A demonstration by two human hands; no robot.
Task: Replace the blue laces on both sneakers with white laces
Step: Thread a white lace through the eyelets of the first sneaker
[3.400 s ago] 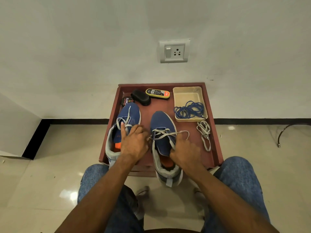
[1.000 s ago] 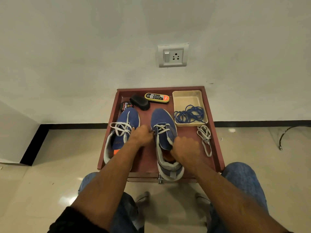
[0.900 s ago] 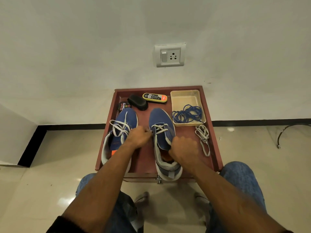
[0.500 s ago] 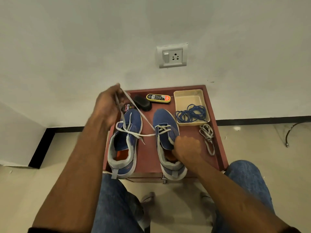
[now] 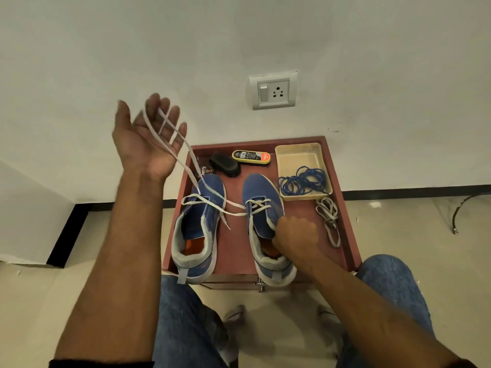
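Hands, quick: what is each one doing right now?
Left hand: raised, palm up, fingers spread, flat white shoelace draped over them.
Right hand: curled, gripping the right blue knit sneaker at its collar.

I see matt blue knit cloth on the sneakers point(image 5: 198, 221), flat woven white lace point(image 5: 233, 205), glossy floor tiles point(image 5: 32, 301), a smooth plastic tray point(image 5: 281, 166).
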